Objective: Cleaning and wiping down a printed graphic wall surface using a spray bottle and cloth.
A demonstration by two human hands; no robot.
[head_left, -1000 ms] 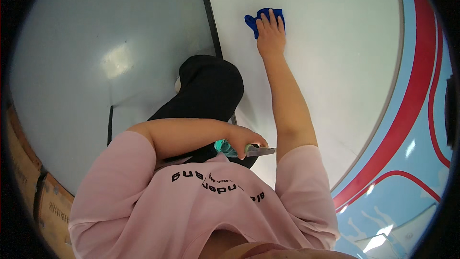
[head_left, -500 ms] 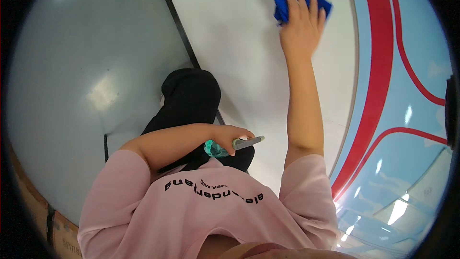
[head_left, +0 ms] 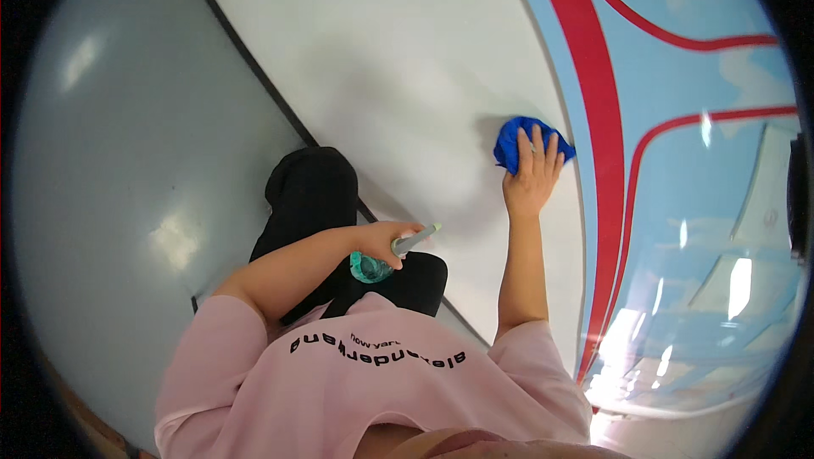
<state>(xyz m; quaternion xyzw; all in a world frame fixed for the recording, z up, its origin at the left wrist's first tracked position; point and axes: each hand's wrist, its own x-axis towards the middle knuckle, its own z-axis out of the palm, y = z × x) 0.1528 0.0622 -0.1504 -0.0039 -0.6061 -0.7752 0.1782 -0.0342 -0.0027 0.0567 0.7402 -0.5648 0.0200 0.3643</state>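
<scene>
My right hand lies over a crumpled blue cloth, fingers somewhat spread on top, and presses it on a white surface near its right edge. Close to my lap, my left hand grips a spray bottle by its neck. The bottle has a see-through teal body and a grey spray head pointing up and right. My fingers partly cover the bottle's upper part.
A light blue glossy panel with red bands curves along the right. On the left spreads a grey floor, divided from the white surface by a dark strip. My black-trousered knee rests by that strip.
My right hand and the cloth have moved nearer to me, toward the panel's edge. The whole view has shifted and turned. My left hand still holds the spray bottle by my lap.
</scene>
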